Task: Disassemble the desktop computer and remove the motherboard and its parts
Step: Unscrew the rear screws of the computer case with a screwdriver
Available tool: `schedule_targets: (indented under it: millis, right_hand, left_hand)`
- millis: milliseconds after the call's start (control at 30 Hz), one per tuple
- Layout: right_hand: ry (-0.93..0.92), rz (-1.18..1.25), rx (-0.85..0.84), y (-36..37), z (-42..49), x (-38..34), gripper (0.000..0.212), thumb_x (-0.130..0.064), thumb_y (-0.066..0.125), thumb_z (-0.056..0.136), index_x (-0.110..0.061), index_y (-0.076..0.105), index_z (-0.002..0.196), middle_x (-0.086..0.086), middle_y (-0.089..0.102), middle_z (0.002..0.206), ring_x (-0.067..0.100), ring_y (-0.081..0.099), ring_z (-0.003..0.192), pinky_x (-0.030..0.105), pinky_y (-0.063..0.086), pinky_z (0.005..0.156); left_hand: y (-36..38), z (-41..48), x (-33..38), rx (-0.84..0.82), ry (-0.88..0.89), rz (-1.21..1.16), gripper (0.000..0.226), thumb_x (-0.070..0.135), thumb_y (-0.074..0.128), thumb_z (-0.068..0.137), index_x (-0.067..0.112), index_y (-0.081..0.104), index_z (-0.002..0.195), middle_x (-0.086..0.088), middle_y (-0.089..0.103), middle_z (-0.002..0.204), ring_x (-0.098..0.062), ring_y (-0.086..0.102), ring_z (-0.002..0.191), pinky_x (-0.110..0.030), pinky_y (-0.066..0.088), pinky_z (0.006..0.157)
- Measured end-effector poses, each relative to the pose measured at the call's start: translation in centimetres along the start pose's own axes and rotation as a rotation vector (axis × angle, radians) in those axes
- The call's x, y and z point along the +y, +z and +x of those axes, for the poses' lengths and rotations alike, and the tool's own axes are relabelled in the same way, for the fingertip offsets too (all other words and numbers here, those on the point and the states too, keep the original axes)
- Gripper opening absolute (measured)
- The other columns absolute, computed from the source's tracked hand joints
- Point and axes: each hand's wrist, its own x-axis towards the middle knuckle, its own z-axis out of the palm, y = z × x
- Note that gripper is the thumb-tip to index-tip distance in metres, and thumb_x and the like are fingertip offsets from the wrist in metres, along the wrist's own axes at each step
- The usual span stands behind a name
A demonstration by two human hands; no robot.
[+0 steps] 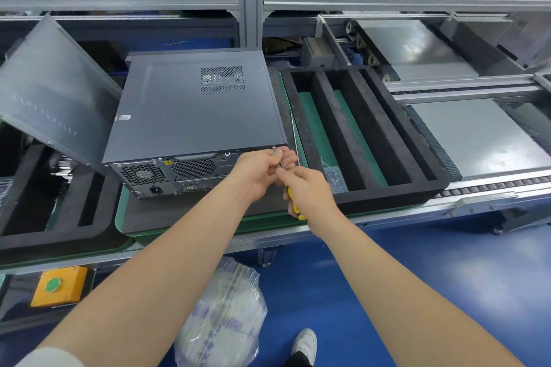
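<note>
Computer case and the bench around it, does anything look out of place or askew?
The grey side panel left of the computer case leans tilted over the black foam tray instead of lying flat. A crumpled clear plastic bag sits on the blue floor below. The case itself looks undamaged.

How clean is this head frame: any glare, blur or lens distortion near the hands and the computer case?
Head view: even light, computer case sharp; left hand and right hand on the screwdriver slightly soft; glare whitens the metal plate upper right; wide-angle lens bows the conveyor rail at the edges.
</note>
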Motion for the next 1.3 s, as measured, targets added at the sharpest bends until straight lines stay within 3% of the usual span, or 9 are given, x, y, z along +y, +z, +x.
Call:
schedule_targets:
  millis: [100, 200, 300, 467, 633, 1067, 1167, 1300]
  right_hand:
    - [0.426, 0.698, -0.364, -0.5, -0.8, 0.2, 0.036, -0.046, 0.052, 0.102, -0.013, 0.060, 0.091, 0.005, 0.054, 0.067, 0.015, 0.041, 0.045, 0.024, 0.031, 0.041]
    - [0.484, 0.939, -0.432, -0.6, -0.9, 0.4, 0.028, -0.031, 0.044, 0.106, -0.011, 0.056, 0.091, 0.003, 0.049, 0.066, 0.010, 0.034, 0.044, 0.020, 0.028, 0.036]
    - [0.386, 0.781, -0.324, 0.0, -0.9, -0.1, 0.023, -0.024, 0.046, 0.106, -0.010, 0.055, 0.091, 0.007, 0.056, 0.066, 0.011, 0.042, 0.045, 0.020, 0.032, 0.037]
    - [0.145, 0.354, -0.140, 0.7, -1.0, 0.4, 0.023, -0.020, 0.062, 0.100, 0.000, 0.073, 0.099, 0.016, 0.067, 0.071, 0.019, 0.059, 0.051, 0.028, 0.050, 0.046]
    - [0.075, 0.260, -0.036, 1.3, -1.1, 0.7, 0.018, -0.021, 0.069, 0.097, -0.005, 0.076, 0.093, 0.014, 0.069, 0.068, 0.023, 0.063, 0.053, 0.031, 0.055, 0.049]
    - [0.073, 0.242, 0.003, 0.8, -1.3, 0.6, 0.021, -0.027, 0.072, 0.095, -0.007, 0.077, 0.090, 0.017, 0.070, 0.071, 0.022, 0.062, 0.053, 0.030, 0.054, 0.048]
    - [0.209, 0.473, -0.051, 0.8, -1.5, 0.2, 0.026, -0.028, 0.073, 0.093, -0.002, 0.073, 0.090, 0.011, 0.063, 0.068, 0.015, 0.053, 0.049, 0.025, 0.042, 0.042]
    - [0.368, 0.689, -0.115, 0.6, -1.4, 0.2, 0.029, -0.028, 0.055, 0.101, -0.010, 0.064, 0.079, 0.007, 0.060, 0.067, 0.014, 0.049, 0.049, 0.024, 0.037, 0.041]
  left_hand:
    - [-0.1, -0.1, 0.0, -0.027, -0.013, -0.009, 0.019, 0.003, 0.049, 0.106, 0.000, 0.068, 0.106, -0.010, 0.076, 0.095, -0.016, 0.074, 0.073, -0.030, 0.061, 0.071]
    - [-0.2, -0.3, 0.1, -0.078, -0.020, -0.066, 0.023, 0.002, 0.044, 0.108, -0.002, 0.066, 0.105, -0.012, 0.073, 0.096, -0.018, 0.073, 0.074, -0.028, 0.063, 0.075]
    - [-0.4, -0.5, 0.4, -0.064, -0.055, -0.093, 0.021, 0.004, 0.049, 0.106, -0.005, 0.065, 0.116, -0.014, 0.076, 0.100, -0.022, 0.075, 0.081, -0.029, 0.064, 0.069]
    - [-0.6, -0.5, 0.5, 0.015, -0.084, -0.180, 0.021, 0.009, 0.054, 0.103, -0.005, 0.067, 0.112, -0.016, 0.078, 0.098, -0.023, 0.077, 0.087, -0.031, 0.065, 0.070]
    - [-0.2, -0.4, 0.0, 0.042, -0.072, -0.202, 0.023, 0.010, 0.054, 0.105, -0.004, 0.066, 0.117, -0.013, 0.079, 0.093, -0.018, 0.078, 0.080, -0.028, 0.063, 0.064]
    - [-0.3, 0.2, -0.8, 0.045, -0.047, -0.215, 0.019, 0.016, 0.058, 0.103, 0.002, 0.069, 0.108, -0.012, 0.079, 0.097, -0.019, 0.078, 0.085, -0.031, 0.062, 0.072]
    - [-0.3, 0.3, -0.7, 0.047, -0.054, -0.224, 0.018, 0.014, 0.055, 0.103, 0.001, 0.068, 0.104, -0.011, 0.078, 0.092, -0.019, 0.076, 0.080, -0.032, 0.062, 0.080]
    - [-0.2, 0.2, -0.8, 0.062, -0.046, -0.204, 0.021, 0.012, 0.051, 0.103, 0.002, 0.070, 0.102, -0.011, 0.078, 0.093, -0.020, 0.076, 0.080, -0.032, 0.058, 0.089]
